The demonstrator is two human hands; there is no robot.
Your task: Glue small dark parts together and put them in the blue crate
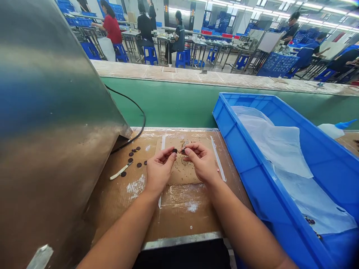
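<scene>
Pinching a dark disc (pixel 174 151) between thumb and forefinger, the left hand (pixel 159 170) holds it just left of the right hand (pixel 201 161), whose fingertips pinch a small grey piece (pixel 183 149) pointing leftward at it, above the cardboard pad (pixel 179 175).

Dark brown discs (pixel 134 157) are dotting the tan, white-smeared cardboard counter (pixel 179 209), while a bright blue crate (pixel 241 149) is showing translucent white plastic sheeting (pixel 283 149) beside a green conveyor belt (pixel 174 104).
</scene>
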